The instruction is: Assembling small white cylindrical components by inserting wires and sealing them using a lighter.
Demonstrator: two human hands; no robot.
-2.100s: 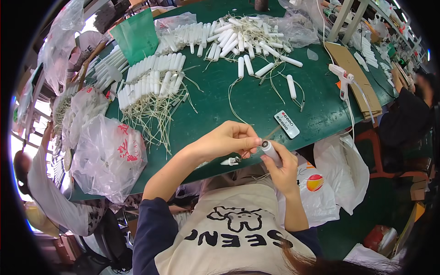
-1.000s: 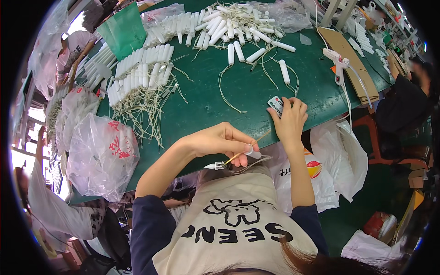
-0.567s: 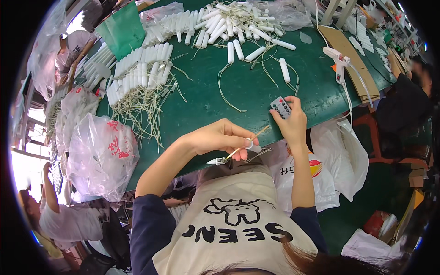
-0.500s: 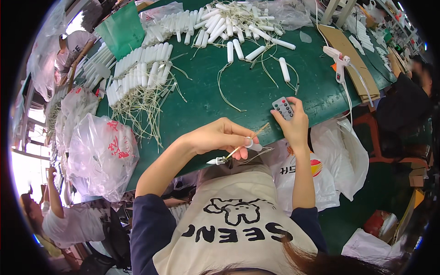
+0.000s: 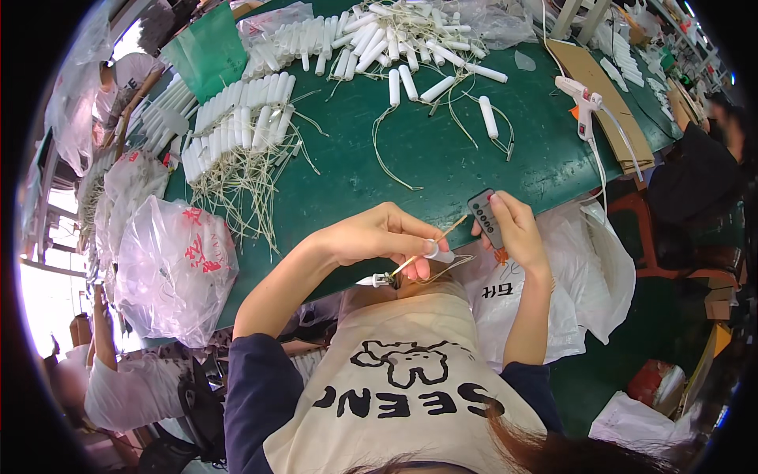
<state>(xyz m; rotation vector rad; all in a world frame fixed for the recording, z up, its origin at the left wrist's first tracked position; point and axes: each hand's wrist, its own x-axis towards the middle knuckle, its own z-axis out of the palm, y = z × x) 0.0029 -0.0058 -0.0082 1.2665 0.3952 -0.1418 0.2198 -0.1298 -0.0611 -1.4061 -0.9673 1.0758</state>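
Note:
My right hand (image 5: 521,235) grips a small grey remote control (image 5: 484,219) with round buttons, its thumb lying over the far end. Just left of it, my left hand (image 5: 379,235) pinches a short white plastic tube (image 5: 440,255) and a thin wooden stick (image 5: 452,227) that slants across its fingers. Below those fingers a white flame-shaped tip (image 5: 369,280) on a small fitting juts out to the left. Thin pale wires loop out beside the tube. Both hands are over the table's near edge, above my lap.
Rows of white candle-like tubes (image 5: 241,110) with trailing wires lie on the green table (image 5: 355,174), and more are heaped (image 5: 387,39) at the back. A white glue gun (image 5: 583,107) rests by cardboard (image 5: 604,110) at right. Plastic bags (image 5: 178,272) flank the table.
My right hand has shifted nearer and turned the remote, its thumb now across the far end. My left hand stays almost still. A person at the lower left has moved.

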